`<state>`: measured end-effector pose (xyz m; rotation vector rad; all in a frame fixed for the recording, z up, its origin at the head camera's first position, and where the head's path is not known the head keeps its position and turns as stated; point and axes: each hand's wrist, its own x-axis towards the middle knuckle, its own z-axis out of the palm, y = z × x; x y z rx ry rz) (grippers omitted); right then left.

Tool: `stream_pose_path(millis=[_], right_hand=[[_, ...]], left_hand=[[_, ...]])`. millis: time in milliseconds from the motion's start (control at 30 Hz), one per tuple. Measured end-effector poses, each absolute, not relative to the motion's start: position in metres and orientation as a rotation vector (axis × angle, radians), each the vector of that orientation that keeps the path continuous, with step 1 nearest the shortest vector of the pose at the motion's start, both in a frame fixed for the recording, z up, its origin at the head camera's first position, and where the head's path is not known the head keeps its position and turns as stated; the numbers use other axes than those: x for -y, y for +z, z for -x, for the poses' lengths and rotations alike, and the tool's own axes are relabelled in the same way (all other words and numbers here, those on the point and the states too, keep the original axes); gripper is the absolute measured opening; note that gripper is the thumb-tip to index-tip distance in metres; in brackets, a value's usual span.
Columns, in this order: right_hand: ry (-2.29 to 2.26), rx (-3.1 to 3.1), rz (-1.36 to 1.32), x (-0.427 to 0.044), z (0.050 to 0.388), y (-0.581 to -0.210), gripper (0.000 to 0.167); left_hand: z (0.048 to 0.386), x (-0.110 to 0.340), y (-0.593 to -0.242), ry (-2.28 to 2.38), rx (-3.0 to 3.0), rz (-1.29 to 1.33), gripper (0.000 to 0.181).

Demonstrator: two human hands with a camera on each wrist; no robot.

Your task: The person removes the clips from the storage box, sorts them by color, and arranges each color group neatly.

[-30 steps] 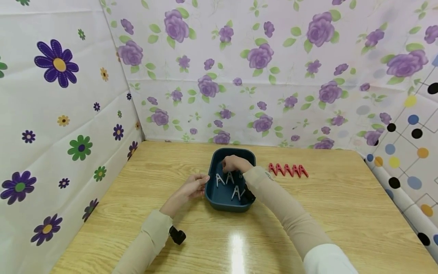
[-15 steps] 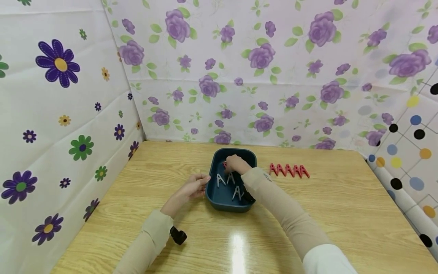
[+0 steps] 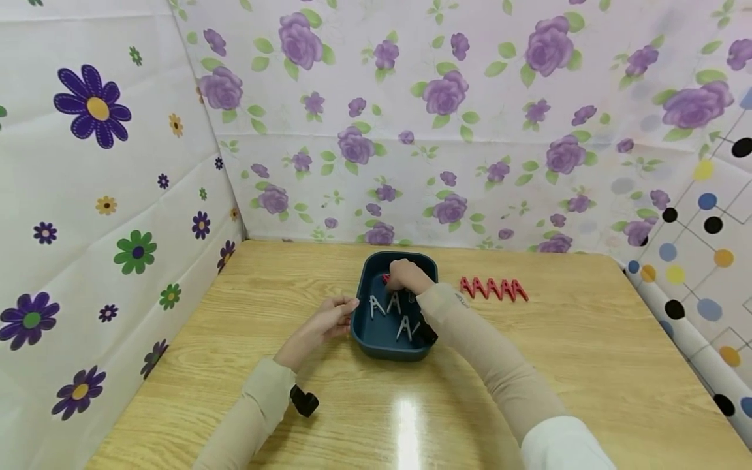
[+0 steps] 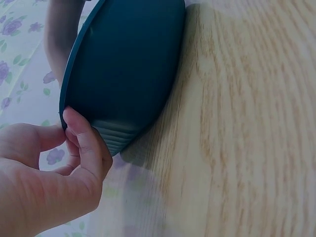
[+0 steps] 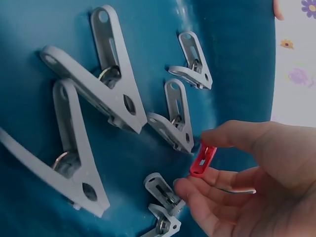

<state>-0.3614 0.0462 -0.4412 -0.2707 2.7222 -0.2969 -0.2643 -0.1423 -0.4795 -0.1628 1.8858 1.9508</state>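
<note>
A dark blue plastic bin (image 3: 384,352) stands on the wooden table, with several grey clothespins (image 5: 118,74) lying inside. My left hand (image 3: 329,317) pinches the bin's left rim between thumb and fingers; the left wrist view shows this grip on the bin's wall (image 4: 128,59) up close. Inside the far part of the bin is my right hand (image 3: 405,275). In the right wrist view its thumb and fingers pinch a small red clothespin (image 5: 202,159), partly covered by the fingertips. Grey clothespins lie just beside those fingers, one close to a fingertip.
Several red clothespins (image 3: 493,288) lie in a row on the table, right of the bin. A flowered cloth (image 3: 358,143) hangs behind the table's far edge. More patterned cloth covers the left and right sides.
A red clothespin has come into sight at my right hand's fingers, and that hand has shifted slightly right within the bin. My left hand keeps its grip on the rim.
</note>
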Motion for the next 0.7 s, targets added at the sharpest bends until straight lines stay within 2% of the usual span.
stream_pose_path(millis=[300,700], right_hand=[[-0.366,-2.746,0.31,-0.052,0.364,-0.434,0.04],[-0.321,-2.845,0.463,-0.056,0.366,-0.428,0.037]], left_hand=[[0.265,0.143,-0.479,1.949,-1.893,0.143,0.033],[0.264,0.144,-0.48,1.939,-1.899,0.146,0.035]])
